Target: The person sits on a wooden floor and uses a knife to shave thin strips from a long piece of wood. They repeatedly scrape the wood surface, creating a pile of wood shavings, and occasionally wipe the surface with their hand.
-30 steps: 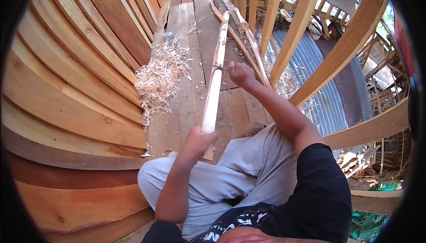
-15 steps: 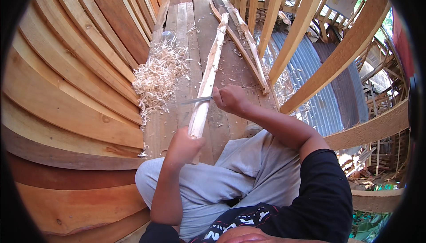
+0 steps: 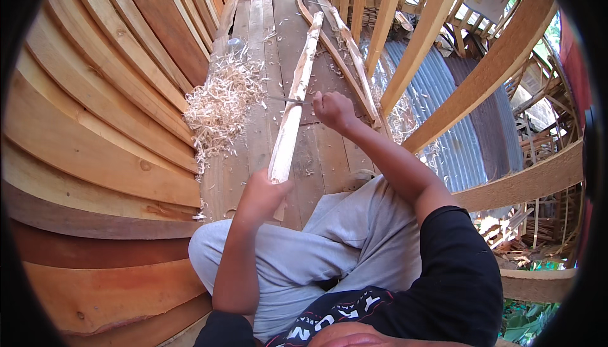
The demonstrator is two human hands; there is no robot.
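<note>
Gripping the near end of a pale pole (image 3: 291, 122) in the left hand (image 3: 259, 198), slanted away over the plank floor (image 3: 324, 150). Clasping a knife (image 3: 296, 100) in the right hand (image 3: 334, 110), blade across the pole; apparently shaving wood, calling next for firm bracing and a shallow blade angle.

Pale pole (image 3: 286, 141), brown-flecked upper half, slanting lengthwise right of shavings pile (image 3: 225, 103); thin knife (image 3: 292, 100) crosswise over pole, tip toward pile.

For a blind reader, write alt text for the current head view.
The left hand grips a stick while the right hand holds a knife across it. Shavings lie heaped at left on the plank floor.
</note>
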